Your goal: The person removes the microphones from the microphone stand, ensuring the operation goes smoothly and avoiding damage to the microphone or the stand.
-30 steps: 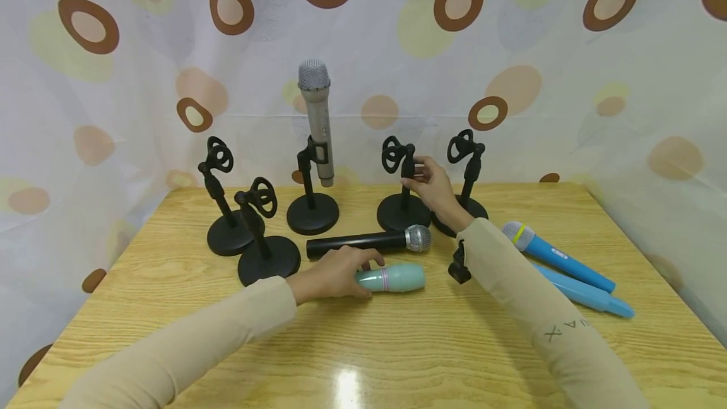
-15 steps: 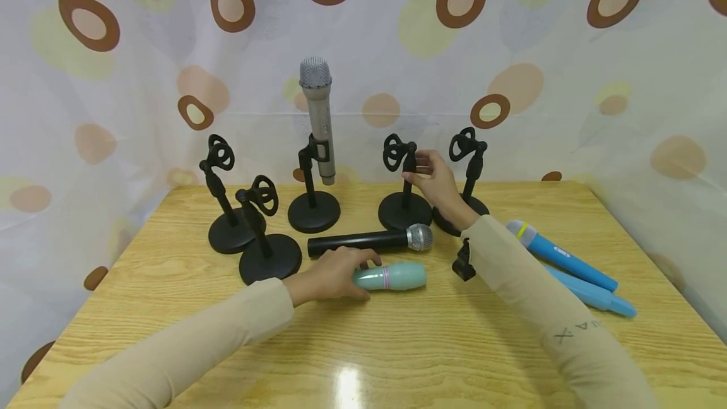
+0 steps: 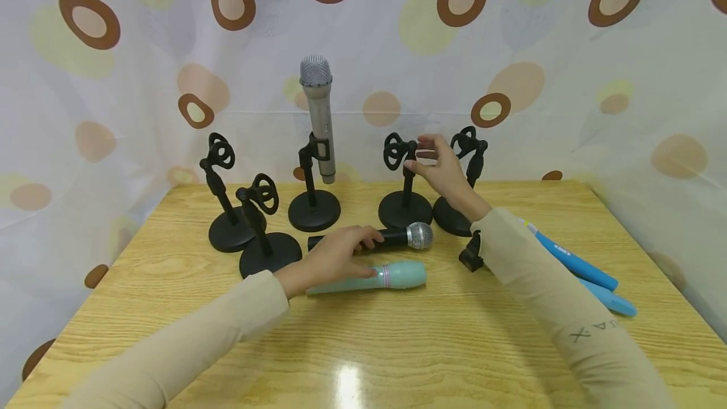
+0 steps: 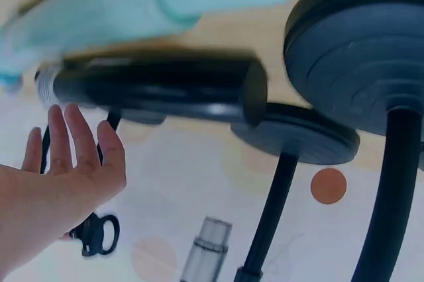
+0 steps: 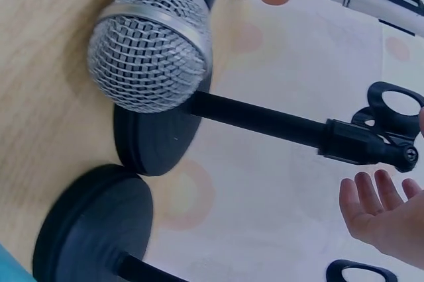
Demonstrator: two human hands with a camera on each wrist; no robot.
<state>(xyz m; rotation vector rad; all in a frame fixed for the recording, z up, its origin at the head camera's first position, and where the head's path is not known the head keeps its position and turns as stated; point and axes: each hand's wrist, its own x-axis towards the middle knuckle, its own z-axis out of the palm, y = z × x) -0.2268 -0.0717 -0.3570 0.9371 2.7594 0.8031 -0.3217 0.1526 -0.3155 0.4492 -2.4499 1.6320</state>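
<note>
My left hand (image 3: 334, 259) hovers over the mint-green microphone (image 3: 404, 275), with fingers extended toward the black microphone (image 3: 397, 237) and holding nothing. In the left wrist view its fingers (image 4: 84, 140) are spread beside the black microphone (image 4: 159, 87). My right hand (image 3: 445, 174) is just right of the upper pole of a black desk microphone stand (image 3: 407, 185). Its fingers are extended, and the right wrist view shows the fingertips (image 5: 364, 183) slightly apart from the stand's clip joint (image 5: 358, 141). Both microphones lie on the table; the mint one is partly hidden by my left hand.
A silver microphone (image 3: 320, 112) stands in the clip of another stand (image 3: 314, 212). Two bare stands are at left, one base (image 3: 272, 254) in front. Another stand (image 3: 454, 216) is behind my right wrist. Blue microphones (image 3: 585, 267) lie at right, partly under the sleeve.
My left hand has let go of the mint-green microphone and risen toward the black one. My right hand has slid up along the stand's pole to near its clip.
</note>
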